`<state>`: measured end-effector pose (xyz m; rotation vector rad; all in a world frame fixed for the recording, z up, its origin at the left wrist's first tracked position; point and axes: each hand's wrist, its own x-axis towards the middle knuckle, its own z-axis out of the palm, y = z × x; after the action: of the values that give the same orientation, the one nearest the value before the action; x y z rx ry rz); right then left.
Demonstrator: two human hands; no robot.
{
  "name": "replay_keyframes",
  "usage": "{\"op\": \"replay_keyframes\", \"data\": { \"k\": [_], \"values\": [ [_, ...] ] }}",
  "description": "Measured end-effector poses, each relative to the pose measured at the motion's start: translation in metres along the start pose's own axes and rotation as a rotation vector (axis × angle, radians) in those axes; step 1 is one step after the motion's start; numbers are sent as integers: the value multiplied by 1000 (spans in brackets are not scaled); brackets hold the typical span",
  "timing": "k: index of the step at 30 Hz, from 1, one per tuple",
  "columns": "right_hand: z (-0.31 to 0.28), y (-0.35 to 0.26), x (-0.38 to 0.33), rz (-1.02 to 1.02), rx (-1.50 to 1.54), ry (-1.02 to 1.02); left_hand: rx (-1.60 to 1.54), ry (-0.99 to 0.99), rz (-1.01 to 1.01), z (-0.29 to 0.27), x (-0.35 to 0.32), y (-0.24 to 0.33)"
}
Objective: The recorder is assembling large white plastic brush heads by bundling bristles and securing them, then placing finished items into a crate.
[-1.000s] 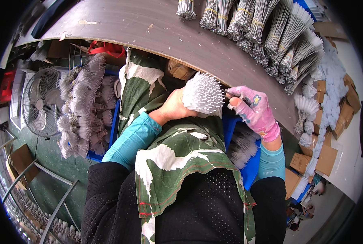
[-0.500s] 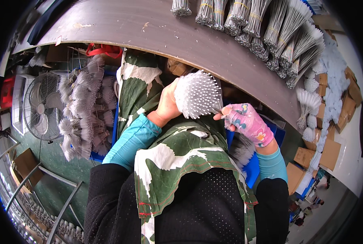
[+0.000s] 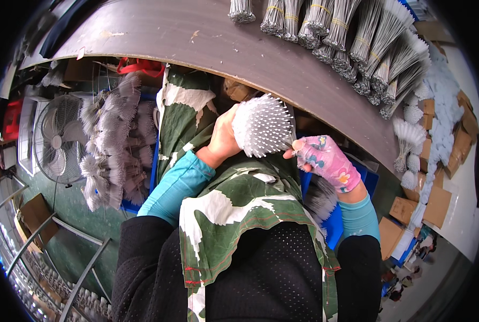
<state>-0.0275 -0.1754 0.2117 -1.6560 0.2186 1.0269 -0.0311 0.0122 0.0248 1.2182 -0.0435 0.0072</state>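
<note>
My left hand [image 3: 224, 135] is wrapped around a bundle of white-bristled tube brushes [image 3: 264, 126] above my lap. The bundle's round end, covered in pale tips, faces up toward me, and its stems are hidden below. At its right edge, my right hand [image 3: 325, 162], in a pink flowered fingerless glove, has thumb and fingers pinched together. Whatever lies between those fingertips is too small to make out. A camouflage apron [image 3: 239, 214] covers my lap under both hands.
Banded bundles of wire-stemmed brushes [image 3: 336, 24] lie along the far right of the brown table [image 3: 196, 45]. A blue bin [image 3: 333, 225] with brushes stands beside my right forearm. Leftward are hanging brush bundles [image 3: 111, 145], a fan [image 3: 57, 140] and a metal rack [image 3: 81, 236].
The whole view has shifted very slightly. Both hands keep the same hold around the brush bundle, with nothing plainly taken or let go.
</note>
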Motion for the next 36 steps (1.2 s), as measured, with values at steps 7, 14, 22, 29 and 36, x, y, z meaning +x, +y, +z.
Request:
{"op": "replay_keyframes", "data": {
  "k": [7, 14, 22, 29, 36],
  "values": [
    [4, 0, 2, -26, -16, 15, 36, -24, 39, -2, -1, -10],
    [-4, -7, -3, -25, -117, -8, 161, -57, 102, -3, 0, 2],
    [-1, -12, -6, -5, -148, 2, 341, -99, 207, -4, 1, 23],
    [9, -31, -2, -107, -441, -6, 539, -132, 218, -3, 0, 33],
    [9, -30, 5, -124, -582, 18, 595, -80, 248, 0, 0, 33]
  ]
}}
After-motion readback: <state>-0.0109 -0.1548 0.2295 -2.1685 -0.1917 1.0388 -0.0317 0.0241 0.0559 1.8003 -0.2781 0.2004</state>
